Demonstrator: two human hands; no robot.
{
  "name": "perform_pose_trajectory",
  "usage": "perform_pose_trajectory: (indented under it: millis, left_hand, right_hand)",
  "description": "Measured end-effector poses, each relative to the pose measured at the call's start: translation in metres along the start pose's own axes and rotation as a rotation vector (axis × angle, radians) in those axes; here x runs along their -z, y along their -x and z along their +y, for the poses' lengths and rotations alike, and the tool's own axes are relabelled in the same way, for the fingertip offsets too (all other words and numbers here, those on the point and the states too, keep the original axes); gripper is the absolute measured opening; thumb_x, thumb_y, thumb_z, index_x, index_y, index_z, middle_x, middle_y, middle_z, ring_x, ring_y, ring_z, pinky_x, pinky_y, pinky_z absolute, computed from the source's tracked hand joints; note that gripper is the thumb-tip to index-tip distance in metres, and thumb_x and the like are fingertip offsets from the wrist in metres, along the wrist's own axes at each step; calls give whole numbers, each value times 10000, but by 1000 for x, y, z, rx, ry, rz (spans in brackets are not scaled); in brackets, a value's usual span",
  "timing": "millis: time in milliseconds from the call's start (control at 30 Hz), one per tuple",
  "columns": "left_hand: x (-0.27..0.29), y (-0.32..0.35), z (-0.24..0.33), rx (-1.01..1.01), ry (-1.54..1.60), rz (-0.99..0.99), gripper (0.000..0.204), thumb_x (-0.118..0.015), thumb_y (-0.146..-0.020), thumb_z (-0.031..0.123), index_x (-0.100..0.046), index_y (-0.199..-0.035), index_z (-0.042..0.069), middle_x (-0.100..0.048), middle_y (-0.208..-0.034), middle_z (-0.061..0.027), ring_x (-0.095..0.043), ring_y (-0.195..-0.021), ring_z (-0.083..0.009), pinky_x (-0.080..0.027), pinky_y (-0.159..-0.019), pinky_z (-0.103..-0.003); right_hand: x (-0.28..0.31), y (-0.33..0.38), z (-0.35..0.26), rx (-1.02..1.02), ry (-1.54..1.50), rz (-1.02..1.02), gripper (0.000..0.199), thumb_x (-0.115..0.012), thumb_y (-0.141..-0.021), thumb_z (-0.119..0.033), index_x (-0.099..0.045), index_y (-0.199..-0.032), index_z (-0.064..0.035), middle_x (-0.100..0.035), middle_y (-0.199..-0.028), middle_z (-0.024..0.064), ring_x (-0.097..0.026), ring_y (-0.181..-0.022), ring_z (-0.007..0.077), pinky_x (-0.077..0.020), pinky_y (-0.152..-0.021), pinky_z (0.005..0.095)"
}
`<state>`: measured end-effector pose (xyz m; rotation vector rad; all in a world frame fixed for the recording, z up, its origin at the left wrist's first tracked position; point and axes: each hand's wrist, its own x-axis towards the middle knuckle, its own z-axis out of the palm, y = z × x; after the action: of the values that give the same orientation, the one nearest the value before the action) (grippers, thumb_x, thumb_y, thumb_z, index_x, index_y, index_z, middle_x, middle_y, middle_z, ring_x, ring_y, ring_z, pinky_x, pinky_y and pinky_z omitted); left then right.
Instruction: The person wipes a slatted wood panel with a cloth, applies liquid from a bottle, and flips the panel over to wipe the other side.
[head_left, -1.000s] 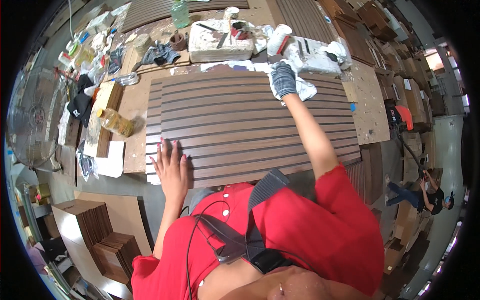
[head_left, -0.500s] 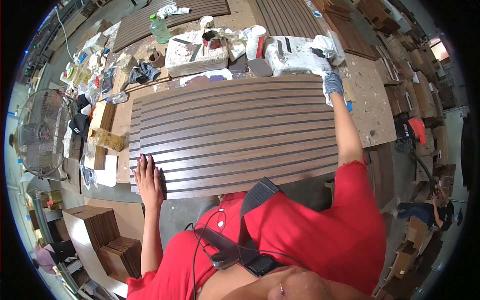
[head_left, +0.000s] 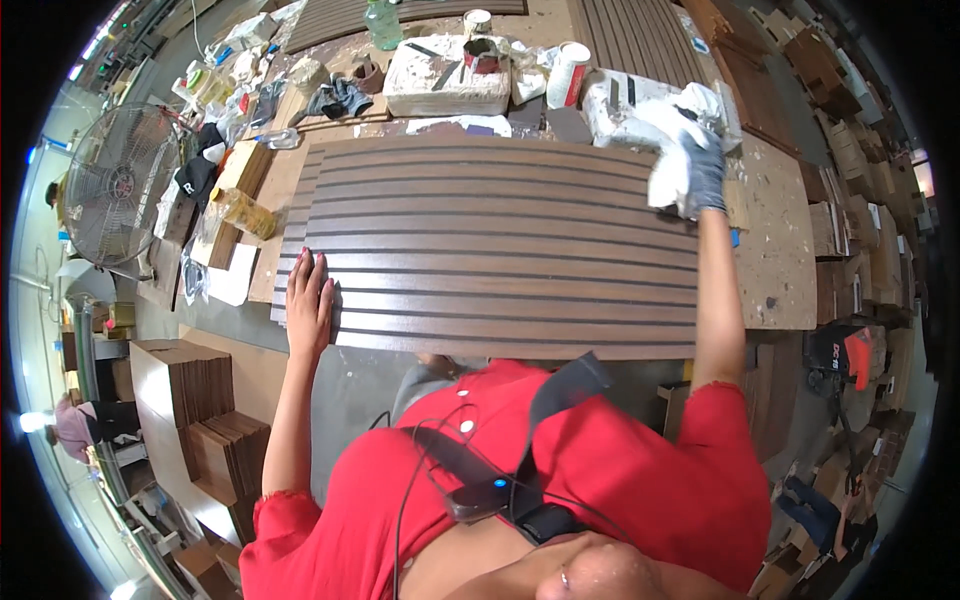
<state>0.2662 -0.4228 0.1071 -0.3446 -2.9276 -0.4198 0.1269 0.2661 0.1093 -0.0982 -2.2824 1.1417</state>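
A brown slatted wood panel (head_left: 500, 250) with dark grooves lies across the near side of the workbench, over a second panel whose edge shows at the left. My left hand (head_left: 310, 295), bare, rests flat on the panel's lower left corner, fingers stretched out. At the panel's upper right end is my right hand (head_left: 704, 170) in a grey glove. Its fingers are closed round a white cloth (head_left: 668, 175), which hangs over the panel's end. The fingertips are partly hidden by the cloth.
Behind the panel stand two paint-smeared white blocks (head_left: 440, 95), a red-and-white tub (head_left: 568, 75) and a green-tinted bottle (head_left: 382, 25). A jar of yellowish liquid (head_left: 243, 213) lies at the left near a floor fan (head_left: 122, 185). Stacked boards (head_left: 190, 410) stand below left.
My right hand has lifted and swung slightly, and the white cloth now shows more fully in its grip. My left hand stays flat on the panel. The whole view has shifted a little.
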Motion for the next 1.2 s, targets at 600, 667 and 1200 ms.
perform_pose_trajectory:
  millis: [600, 667, 1200]
  left_hand:
    - [-7, -8, -7, -96, 66, 21, 455, -431, -1014, 279, -472, -1411, 61, -368, -1513, -168, -329, -1399, -330, -258, -1141, -424]
    - [-7, -3, -10, -76, 45, 23, 456, -439, -1010, 276, -471, -1411, 61, -368, -1512, -172, -331, -1396, -335, -258, -1140, -430]
    - [-8, 2, -18, -159, 57, 24, 480, -439, -1015, 274, -422, -1435, 41, -339, -1519, -192, -306, -1394, -359, -221, -1153, -449]
  right_hand:
    - [87, 66, 72, -198, 946, 104, 380, -535, -883, -348, -698, -1030, -37, -688, -999, 218, -665, -929, 366, -520, -832, 406]
    - [60, 66, -12, -247, 645, -77, 352, -579, -840, -286, -690, -1056, -31, -681, -1036, 209, -646, -971, 369, -505, -864, 401]
    - [80, 279, -85, -190, 964, 94, 231, -556, -864, -157, -690, -1024, -58, -682, -985, 175, -648, -898, 325, -510, -808, 395]
